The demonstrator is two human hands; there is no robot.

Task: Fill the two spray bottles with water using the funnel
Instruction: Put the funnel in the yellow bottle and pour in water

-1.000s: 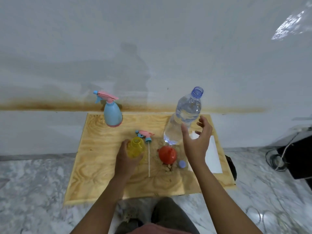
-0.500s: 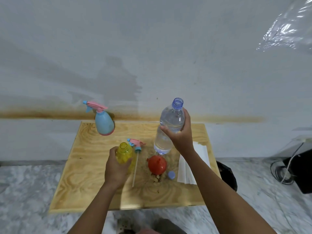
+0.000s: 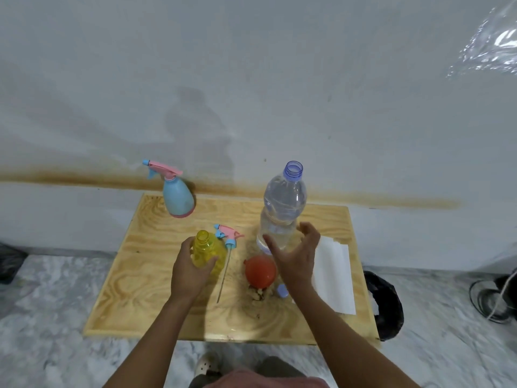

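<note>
— Left hand point(image 3: 190, 271) first: fingers and thumb are wrapped round the yellow spray bottle point(image 3: 208, 252), which stands upright on the wooden board point(image 3: 140, 289) with its neck open.

— And the second sprayer?

— Beyond that hand, up toward the far edge, is the blue spray bottle point(image 3: 178, 201). Its pink trigger head is on, and it sits well apart from the fingers.

— Anything beside the knuckles?

— Just right of them lies the loose spray head point(image 3: 228, 236), flat on the board, with its dip tube running back alongside the left wrist.

— Between the two hands?

— The orange funnel point(image 3: 260, 271), sitting on the board just left of the right hand point(image 3: 299, 260).

— That hand's doing what?

— It's spread, fingers apart and bent, holding nothing. The water bottle point(image 3: 282, 211) stands uncapped just beyond the fingertips. The thumb crosses its base from this angle, but I can't tell if they touch.

— And to the right?

— A blue cap point(image 3: 282, 290) lies against the left side of the right wrist, and white paper point(image 3: 334, 278) lies to that hand's right.
</note>
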